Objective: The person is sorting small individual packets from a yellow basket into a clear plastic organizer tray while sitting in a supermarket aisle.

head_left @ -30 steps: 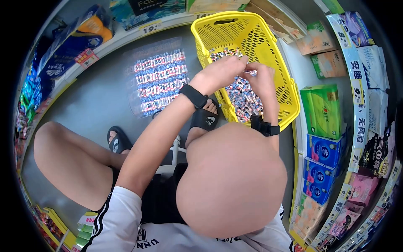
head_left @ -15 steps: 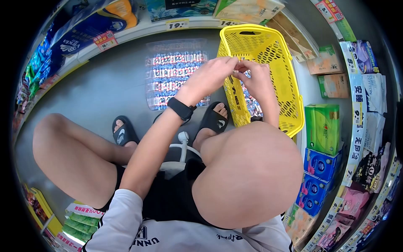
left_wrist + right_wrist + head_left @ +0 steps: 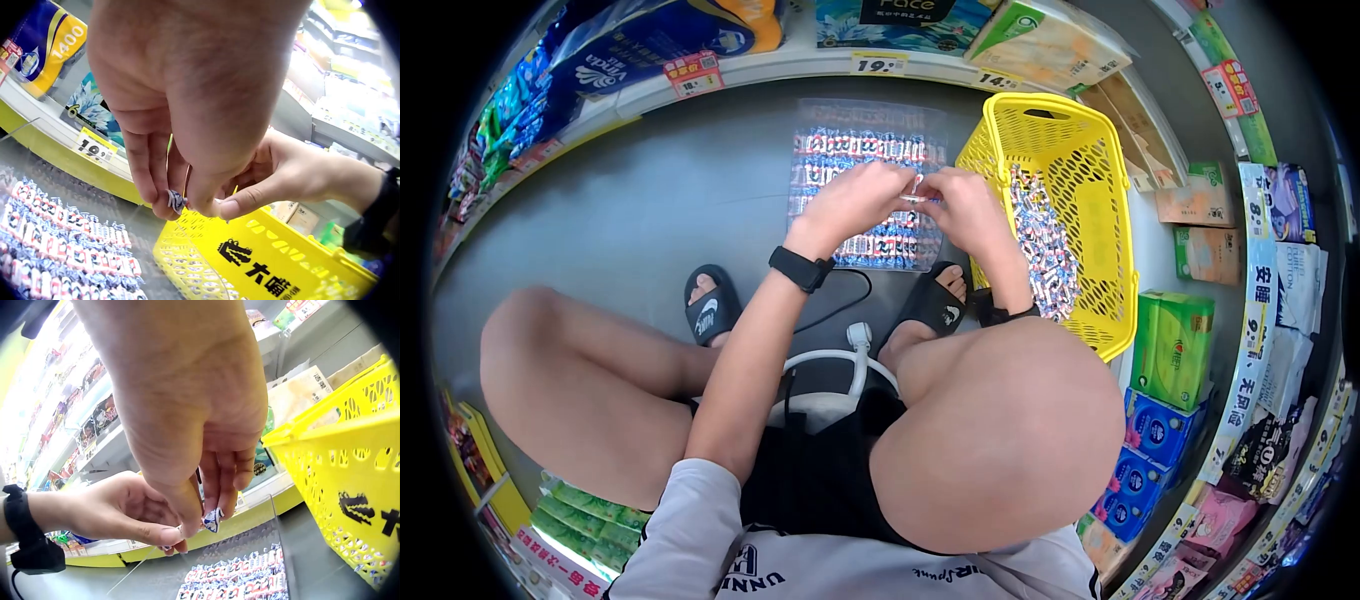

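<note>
My left hand (image 3: 858,208) and right hand (image 3: 968,212) meet over a clear plastic tray (image 3: 870,113) holding rows of wrapped candies (image 3: 890,252). Between them, the fingertips of both hands pinch a small wrapped candy (image 3: 914,198). One twisted wrapper end (image 3: 177,202) pokes out by the left thumb and fingers in the left wrist view. In the right wrist view a blue-and-white wrapper end (image 3: 214,520) shows at the right fingertips. The candy's middle is mostly hidden by the fingers. Right of the hands stands a yellow basket (image 3: 1105,200) with many loose wrapped candies (image 3: 1045,245).
Shelves with tissue packs (image 3: 1172,350) line the right side, close to the basket. More boxed goods (image 3: 905,22) and price tags (image 3: 878,65) run along the back. Sandalled feet (image 3: 712,305) and a white stool frame (image 3: 858,345) are below the arms.
Both hands have moved left from over the yellow basket to above the tray, still pinching the small candy together. The head view has shifted, so basket and tray appear further right.
</note>
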Available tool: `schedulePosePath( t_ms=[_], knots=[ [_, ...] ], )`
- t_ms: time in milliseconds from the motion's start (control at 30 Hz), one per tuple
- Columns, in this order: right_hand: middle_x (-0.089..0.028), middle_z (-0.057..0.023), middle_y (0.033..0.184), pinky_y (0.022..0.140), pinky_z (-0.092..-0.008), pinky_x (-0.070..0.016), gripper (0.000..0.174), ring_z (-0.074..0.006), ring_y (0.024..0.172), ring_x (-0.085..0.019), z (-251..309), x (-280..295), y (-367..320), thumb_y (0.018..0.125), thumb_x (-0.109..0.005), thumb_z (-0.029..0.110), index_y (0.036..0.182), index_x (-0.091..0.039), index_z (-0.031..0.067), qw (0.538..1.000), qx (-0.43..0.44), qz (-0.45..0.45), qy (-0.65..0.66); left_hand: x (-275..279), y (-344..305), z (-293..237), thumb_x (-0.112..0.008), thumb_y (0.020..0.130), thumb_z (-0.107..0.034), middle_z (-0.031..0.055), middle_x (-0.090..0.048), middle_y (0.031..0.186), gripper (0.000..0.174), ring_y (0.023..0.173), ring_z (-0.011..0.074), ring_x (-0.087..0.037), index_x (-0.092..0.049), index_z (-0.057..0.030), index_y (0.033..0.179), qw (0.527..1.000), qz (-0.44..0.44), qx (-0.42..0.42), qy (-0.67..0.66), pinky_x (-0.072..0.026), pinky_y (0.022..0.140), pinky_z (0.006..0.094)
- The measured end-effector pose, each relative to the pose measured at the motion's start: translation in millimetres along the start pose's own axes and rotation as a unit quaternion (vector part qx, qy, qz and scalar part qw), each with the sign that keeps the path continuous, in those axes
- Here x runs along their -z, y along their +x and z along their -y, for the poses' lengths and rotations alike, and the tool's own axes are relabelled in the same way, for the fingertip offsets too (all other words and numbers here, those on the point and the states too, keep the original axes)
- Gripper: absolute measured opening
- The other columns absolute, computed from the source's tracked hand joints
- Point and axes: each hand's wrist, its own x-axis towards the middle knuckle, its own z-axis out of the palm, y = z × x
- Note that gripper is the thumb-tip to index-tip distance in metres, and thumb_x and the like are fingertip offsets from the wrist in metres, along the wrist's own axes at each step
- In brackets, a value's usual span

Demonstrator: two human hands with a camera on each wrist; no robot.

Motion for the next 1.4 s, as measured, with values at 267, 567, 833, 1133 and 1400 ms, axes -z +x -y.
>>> schedulePosePath(
  t_ms=[267,567,833,1133,1400],
  knots=[
    [-0.077,-0.0159,0.096,0.083,-0.0495,-0.0597,0.021,-0.0377,0.093,-0.074,10.8,-39.0,17.1,0.089,-0.079,0.02,0.106,-0.077,0.0081,0.996,-0.042,0.078,-0.003,0.6,-17.4,35.6,-0.076,0.09,-0.014,0.0159,-0.074,0.098,0.019,0.096,0.0406,-0.07,-0.069,-0.0018,0.102,0.999,-0.004,-0.011,0.031,-0.0555,0.081,0.0505],
    [-0.077,-0.0181,0.093,0.084,-0.0495,-0.0604,0.017,-0.0378,0.093,-0.075,4.2,-87.4,28.2,0.086,-0.082,0.017,0.098,-0.076,0.0055,0.992,-0.078,0.095,0.01,-11.8,-23.8,66.1,-0.078,0.086,-0.013,0.0155,-0.073,0.1,0.02,0.098,0.0388,-0.07,-0.069,-0.0013,0.101,1.0,0.004,0.006,0.03,-0.0563,0.082,0.05],
    [-0.078,-0.02,0.092,0.083,-0.0438,-0.0605,0.023,-0.0355,0.088,-0.077,-0.7,-136.6,37.8,0.086,-0.082,0.013,0.101,-0.077,-0.0028,0.981,-0.147,0.089,0.089,-11.7,-13.5,92.9,-0.075,0.079,0.002,0.0138,-0.068,0.102,0.017,0.098,0.0373,-0.071,-0.068,-0.0011,0.094,0.988,0.008,-0.045,0.15,-0.0592,0.08,0.046],
    [-0.079,-0.0146,0.084,0.078,-0.0379,-0.0605,0.031,-0.0268,0.081,-0.078,0.0,-195.2,53.3,0.077,-0.087,0.022,0.095,-0.078,-0.0018,0.953,-0.217,0.071,0.199,1.7,-14.2,104.1,-0.064,0.085,0.0,0.0175,-0.076,0.09,0.012,0.092,0.0371,-0.076,-0.075,-0.0046,0.09,0.969,0.147,0.01,0.201,-0.0607,0.078,0.0461],
    [-0.075,-0.0174,0.08,0.078,-0.0431,-0.0597,0.023,-0.0333,0.082,-0.077,11.6,-213.6,50.6,0.076,-0.087,0.012,0.09,-0.073,-0.0004,0.941,-0.227,0.051,0.244,-1.6,-24.7,98.9,-0.068,0.084,-0.003,0.0143,-0.077,0.087,0.009,0.089,0.0334,-0.077,-0.077,-0.0062,0.085,0.954,0.139,0.036,0.262,-0.062,0.078,0.0447]
  ],
)
